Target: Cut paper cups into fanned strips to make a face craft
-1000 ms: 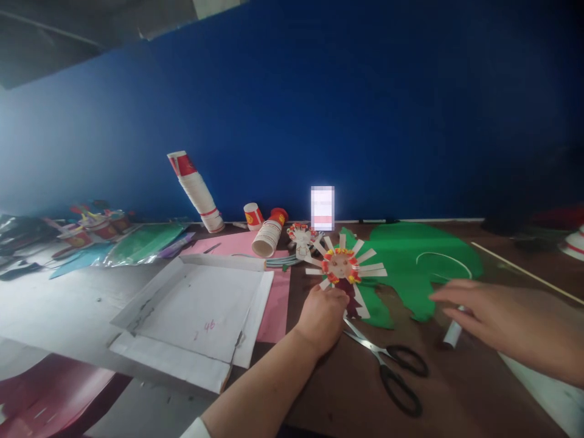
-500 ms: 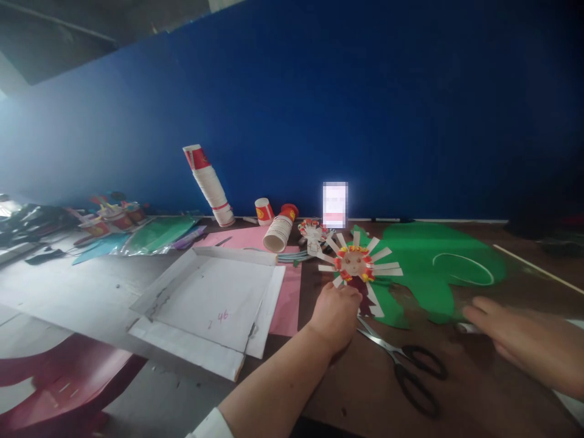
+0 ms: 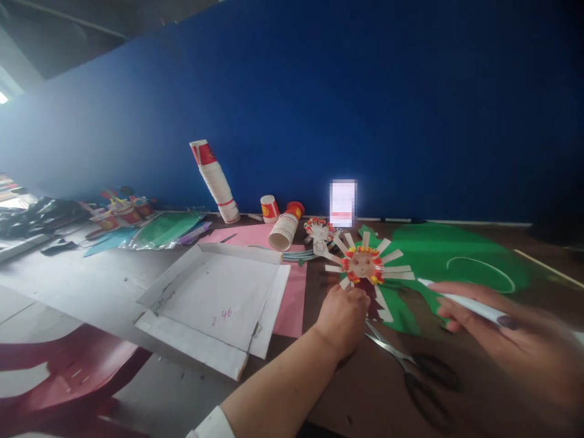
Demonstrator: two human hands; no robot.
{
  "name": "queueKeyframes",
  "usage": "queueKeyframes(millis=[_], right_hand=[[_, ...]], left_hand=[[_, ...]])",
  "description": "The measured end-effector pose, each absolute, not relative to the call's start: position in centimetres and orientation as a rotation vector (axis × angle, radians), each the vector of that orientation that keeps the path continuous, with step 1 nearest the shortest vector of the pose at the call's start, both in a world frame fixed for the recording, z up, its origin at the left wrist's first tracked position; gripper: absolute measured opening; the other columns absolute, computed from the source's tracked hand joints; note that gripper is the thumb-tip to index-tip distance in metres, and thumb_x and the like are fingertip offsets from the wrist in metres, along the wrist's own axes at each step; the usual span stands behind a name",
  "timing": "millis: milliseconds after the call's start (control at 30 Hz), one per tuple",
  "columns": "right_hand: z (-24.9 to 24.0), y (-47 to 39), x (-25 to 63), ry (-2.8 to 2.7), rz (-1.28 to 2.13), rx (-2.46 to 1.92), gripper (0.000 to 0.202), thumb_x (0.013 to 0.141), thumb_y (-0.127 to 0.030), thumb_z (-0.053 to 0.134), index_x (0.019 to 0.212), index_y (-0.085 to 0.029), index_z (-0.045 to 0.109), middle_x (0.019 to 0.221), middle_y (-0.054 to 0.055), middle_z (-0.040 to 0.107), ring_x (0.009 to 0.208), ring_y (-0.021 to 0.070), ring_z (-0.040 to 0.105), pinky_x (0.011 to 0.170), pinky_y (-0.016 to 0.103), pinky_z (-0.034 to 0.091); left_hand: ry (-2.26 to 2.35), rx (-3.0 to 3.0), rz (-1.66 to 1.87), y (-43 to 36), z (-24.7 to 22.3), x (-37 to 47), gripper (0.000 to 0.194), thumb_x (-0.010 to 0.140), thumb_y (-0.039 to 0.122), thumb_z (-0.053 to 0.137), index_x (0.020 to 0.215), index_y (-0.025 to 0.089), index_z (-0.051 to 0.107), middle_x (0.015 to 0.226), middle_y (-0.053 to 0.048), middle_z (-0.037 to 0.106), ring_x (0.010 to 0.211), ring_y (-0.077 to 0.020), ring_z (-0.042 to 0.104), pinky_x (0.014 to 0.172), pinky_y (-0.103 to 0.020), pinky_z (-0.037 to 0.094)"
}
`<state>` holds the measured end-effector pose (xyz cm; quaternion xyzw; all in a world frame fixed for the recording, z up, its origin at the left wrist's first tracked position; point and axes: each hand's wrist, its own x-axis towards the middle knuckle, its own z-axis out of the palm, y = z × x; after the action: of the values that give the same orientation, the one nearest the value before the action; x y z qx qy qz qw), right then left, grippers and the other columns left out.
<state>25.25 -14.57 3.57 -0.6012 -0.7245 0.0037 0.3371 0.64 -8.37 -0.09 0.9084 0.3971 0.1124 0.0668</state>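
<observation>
My left hand (image 3: 343,319) is closed on the lower left part of a paper-cup doll (image 3: 365,267). The doll has a drawn face, a red-and-yellow ruffle, a dark red body and white strips fanning out around its head. In my right hand (image 3: 490,328), blurred by motion, is a white marker (image 3: 474,307) with a dark end, its pointed end toward the doll. Black-handled scissors (image 3: 404,359) lie partly open on the table just below the doll. Green paper (image 3: 456,243) with a pale curved line spreads behind it.
A white box lid (image 3: 223,298) marked "46" lies on pink paper (image 3: 294,304) at left. Behind stand a leaning stack of paper cups (image 3: 216,182), a single cup (image 3: 269,208), a lying stack (image 3: 283,232) and a smaller paper figure (image 3: 319,237). A red chair (image 3: 77,377) is lower left.
My right hand has lifted the white marker from the table and moved left toward the doll. My left hand stays at the doll. The view has shifted slightly.
</observation>
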Motion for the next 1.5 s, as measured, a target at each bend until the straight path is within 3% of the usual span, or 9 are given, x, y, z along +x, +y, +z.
queueKeyframes(millis=[133, 367, 567, 700, 833, 933, 1033, 1267, 1500], right_hand=[[3.3, -14.2, 23.6, -1.838, 0.248, -1.549, 0.024, 0.098, -0.044, 0.050, 0.115, -0.035, 0.064, 0.093, 0.004, 0.081, 0.081, 0.0220, 0.078, 0.070, 0.027, 0.061], [3.2, -13.6, 22.3, -1.984, 0.298, -1.441, 0.018, 0.096, -0.045, 0.054, 0.105, -0.033, 0.064, 0.090, -0.001, 0.079, 0.075, 0.0209, 0.077, 0.062, 0.026, 0.060], [2.4, -12.9, 21.7, -2.115, 0.206, -1.298, 0.016, 0.097, -0.037, 0.053, 0.108, -0.032, 0.064, 0.105, 0.002, 0.078, 0.092, 0.0229, 0.076, 0.083, 0.032, 0.060], [2.5, -12.6, 22.0, -2.221, 0.157, -1.250, 0.030, 0.097, -0.029, 0.049, 0.124, -0.033, 0.063, 0.118, 0.003, 0.077, 0.103, 0.0237, 0.075, 0.085, 0.033, 0.061], [2.2, -12.3, 22.8, -2.362, 0.105, -1.233, 0.053, 0.088, -0.021, 0.053, 0.139, -0.036, 0.057, 0.129, 0.003, 0.073, 0.108, 0.0270, 0.074, 0.081, 0.037, 0.062], [1.5, -11.6, 23.1, -2.461, 0.010, -1.214, 0.066, 0.079, -0.017, 0.054, 0.143, -0.036, 0.054, 0.130, 0.004, 0.072, 0.104, 0.0306, 0.074, 0.076, 0.041, 0.062], [1.0, -10.8, 22.9, -2.554, -0.090, -1.130, 0.073, 0.072, -0.011, 0.053, 0.141, -0.034, 0.055, 0.121, 0.006, 0.074, 0.091, 0.0285, 0.076, 0.067, 0.037, 0.060], [0.2, -9.6, 22.3, -2.586, -0.098, -1.103, 0.049, 0.080, -0.026, 0.059, 0.129, -0.030, 0.064, 0.118, 0.007, 0.075, 0.088, 0.0270, 0.075, 0.065, 0.034, 0.058], [-0.3, -9.2, 22.7, -2.572, -0.138, -1.185, 0.052, 0.081, -0.031, 0.063, 0.133, -0.030, 0.062, 0.120, 0.006, 0.075, 0.091, 0.0274, 0.076, 0.068, 0.034, 0.059]], left_hand=[[1.165, 2.766, 0.420, -8.1, -0.7, 0.6, 0.023, 0.098, 0.016, 0.044, 0.096, 0.016, 0.067, 0.111, -0.008, 0.070, 0.104, -0.0206, 0.063, 0.091, -0.034, 0.051], [1.134, 2.803, 0.329, -8.2, -0.2, 0.4, 0.021, 0.098, 0.017, 0.045, 0.100, 0.014, 0.065, 0.112, -0.007, 0.071, 0.107, -0.0227, 0.061, 0.090, -0.038, 0.051], [1.169, 2.736, 0.262, -8.4, 0.7, 0.3, 0.018, 0.095, 0.018, 0.051, 0.105, 0.015, 0.066, 0.115, -0.010, 0.070, 0.115, -0.0246, 0.059, 0.097, -0.040, 0.048], [1.157, 2.739, 0.242, -8.5, 0.9, 0.3, 0.017, 0.095, 0.016, 0.051, 0.104, 0.015, 0.065, 0.114, -0.009, 0.071, 0.113, -0.0236, 0.061, 0.098, -0.041, 0.048], [1.138, 2.749, 0.275, -8.4, 0.8, 0.3, 0.016, 0.094, 0.016, 0.052, 0.102, 0.015, 0.066, 0.113, -0.009, 0.071, 0.110, -0.0231, 0.062, 0.094, -0.038, 0.050], [1.149, 2.728, 0.250, -8.4, 0.9, 0.3, 0.019, 0.095, 0.016, 0.050, 0.104, 0.014, 0.067, 0.114, -0.009, 0.071, 0.112, -0.0236, 0.062, 0.096, -0.039, 0.050], [1.139, 2.726, 0.282, -8.5, 1.0, 0.4, 0.024, 0.098, 0.018, 0.045, 0.107, 0.013, 0.068, 0.114, -0.008, 0.071, 0.111, -0.0234, 0.062, 0.097, -0.040, 0.051], [1.125, 2.740, 0.320, -8.4, 0.4, 0.4, 0.029, 0.096, 0.016, 0.049, 0.118, 0.011, 0.067, 0.122, -0.010, 0.071, 0.119, -0.0231, 0.061, 0.105, -0.038, 0.048], [1.131, 2.703, 0.303, -8.3, 0.1, 0.4, 0.031, 0.096, 0.016, 0.048, 0.120, 0.011, 0.066, 0.130, -0.011, 0.068, 0.122, -0.0248, 0.060, 0.106, -0.038, 0.049]])
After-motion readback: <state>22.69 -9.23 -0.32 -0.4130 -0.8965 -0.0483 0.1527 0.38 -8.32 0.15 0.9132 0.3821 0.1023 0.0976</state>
